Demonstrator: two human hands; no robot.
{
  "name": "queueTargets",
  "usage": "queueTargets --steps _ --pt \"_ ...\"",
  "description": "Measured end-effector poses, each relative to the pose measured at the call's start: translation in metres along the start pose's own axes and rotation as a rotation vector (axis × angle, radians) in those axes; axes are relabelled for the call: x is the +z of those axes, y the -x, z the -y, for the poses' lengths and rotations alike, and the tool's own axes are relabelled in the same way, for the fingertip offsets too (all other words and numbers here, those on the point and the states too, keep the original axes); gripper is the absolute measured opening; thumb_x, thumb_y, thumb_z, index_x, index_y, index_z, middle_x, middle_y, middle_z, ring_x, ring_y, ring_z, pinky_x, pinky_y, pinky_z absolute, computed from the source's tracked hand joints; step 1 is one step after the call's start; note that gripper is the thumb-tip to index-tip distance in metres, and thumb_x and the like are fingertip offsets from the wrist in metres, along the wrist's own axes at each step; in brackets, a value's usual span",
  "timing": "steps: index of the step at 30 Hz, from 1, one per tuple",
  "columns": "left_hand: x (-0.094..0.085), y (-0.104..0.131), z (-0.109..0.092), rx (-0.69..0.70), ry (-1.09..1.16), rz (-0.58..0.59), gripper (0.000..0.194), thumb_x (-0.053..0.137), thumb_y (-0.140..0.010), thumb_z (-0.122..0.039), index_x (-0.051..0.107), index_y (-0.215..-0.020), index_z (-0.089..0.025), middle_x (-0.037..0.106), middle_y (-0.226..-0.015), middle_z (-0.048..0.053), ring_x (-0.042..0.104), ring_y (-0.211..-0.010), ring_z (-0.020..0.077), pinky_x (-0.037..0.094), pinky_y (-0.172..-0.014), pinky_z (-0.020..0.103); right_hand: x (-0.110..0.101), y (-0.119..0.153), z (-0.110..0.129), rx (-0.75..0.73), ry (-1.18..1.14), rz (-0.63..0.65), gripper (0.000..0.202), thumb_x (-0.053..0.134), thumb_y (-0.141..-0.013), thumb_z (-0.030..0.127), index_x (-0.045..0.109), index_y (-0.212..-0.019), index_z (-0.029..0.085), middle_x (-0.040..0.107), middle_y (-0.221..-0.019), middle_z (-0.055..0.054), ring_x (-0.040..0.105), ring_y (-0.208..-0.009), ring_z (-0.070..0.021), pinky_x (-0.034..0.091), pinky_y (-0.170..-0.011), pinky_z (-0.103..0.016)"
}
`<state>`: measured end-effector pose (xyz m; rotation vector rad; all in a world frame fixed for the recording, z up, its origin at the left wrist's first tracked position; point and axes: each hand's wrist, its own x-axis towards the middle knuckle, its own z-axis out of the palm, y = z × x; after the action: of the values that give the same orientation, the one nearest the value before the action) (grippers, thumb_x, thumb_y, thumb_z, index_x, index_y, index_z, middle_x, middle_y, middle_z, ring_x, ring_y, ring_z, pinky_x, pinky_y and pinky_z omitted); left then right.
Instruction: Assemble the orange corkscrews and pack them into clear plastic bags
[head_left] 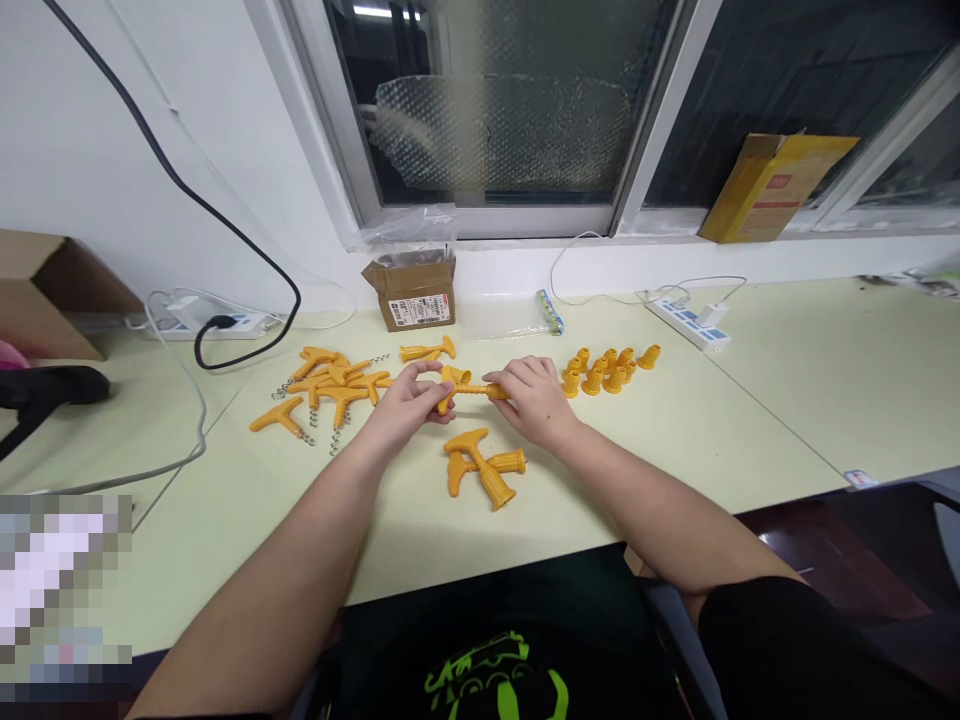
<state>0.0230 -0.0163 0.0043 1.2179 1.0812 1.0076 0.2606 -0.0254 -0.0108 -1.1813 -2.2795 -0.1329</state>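
Observation:
Between my two hands is a yellow corkscrew point(471, 390), held level over the table. The fingers of my left hand point(405, 398) grip its T-shaped handle. My right hand point(536, 400) closes around its other end, where a yellow sleeve point(496, 392) partly shows. Just below lie two crossed corkscrews point(480, 465) with sleeves on their shafts. On the left is a pile of yellow T-handles with bare metal spirals point(330, 382). To the right of my right hand, several flared yellow sleeves point(596, 375) stand grouped. More yellow corkscrew pieces point(429, 349) lie behind my left hand.
A small open cardboard box point(416, 290) stands by the wall, with a clear plastic bag point(502, 315) beside it. Power strips lie at back left point(217, 320) and back right point(688, 322). A black cable point(180, 185) hangs at the left. A yellow-taped carton point(772, 190) leans on the window.

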Motion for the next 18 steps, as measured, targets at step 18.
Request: queueTargets --steps 18 --pt "-0.013 0.003 0.001 0.519 -0.74 0.079 0.026 0.072 -0.086 -0.037 0.075 -0.108 -0.023 0.071 -0.092 0.005 0.068 -0.084 0.0207 0.058 -0.087 0.038 0.008 0.004 -0.028 0.095 -0.436 0.183 0.016 0.062 -0.095 0.033 0.068 -0.104 0.021 0.07 -0.094 -0.004 0.064 -0.086 -0.0196 0.046 -0.08 -0.03"
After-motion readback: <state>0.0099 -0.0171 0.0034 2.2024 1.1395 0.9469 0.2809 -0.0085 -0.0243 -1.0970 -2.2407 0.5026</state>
